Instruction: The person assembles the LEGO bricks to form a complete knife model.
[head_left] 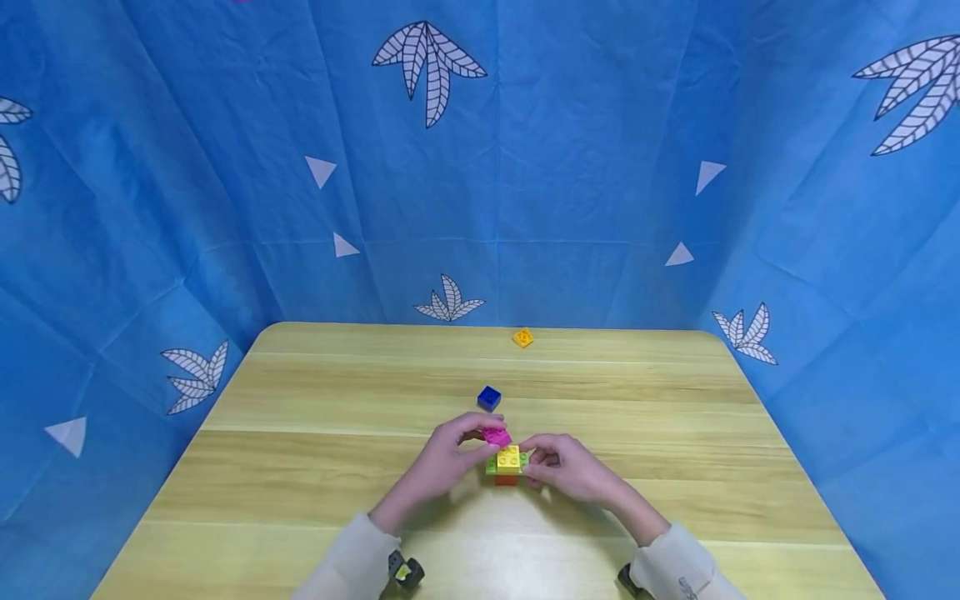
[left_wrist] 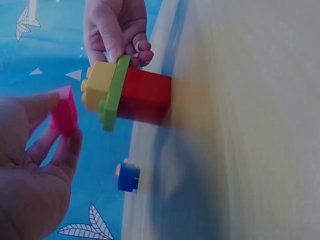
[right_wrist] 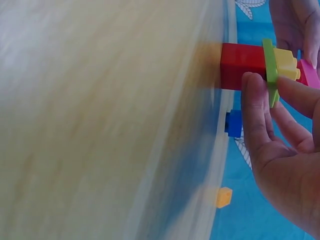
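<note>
yellow-topped stack [head_left: 507, 463], long axis vertical

- Left hand [head_left: 448, 447] just left of the yellow brick [head_left: 508, 460] — bent into a pinch
- Right hand [head_left: 567, 468] just right of it — pinching too
- Both forearms [head_left: 637, 512] slant in toward it

Booth [head_left: 420, 200] with blue cloth walls [head_left: 585, 167]

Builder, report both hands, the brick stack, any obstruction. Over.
Left hand pinching pink plastic brick, apart from stack. Right hand pinching flat green plastic plate, between yellow plastic brick and red plastic block. Square blue plastic brick beyond, not obstructing.
</note>
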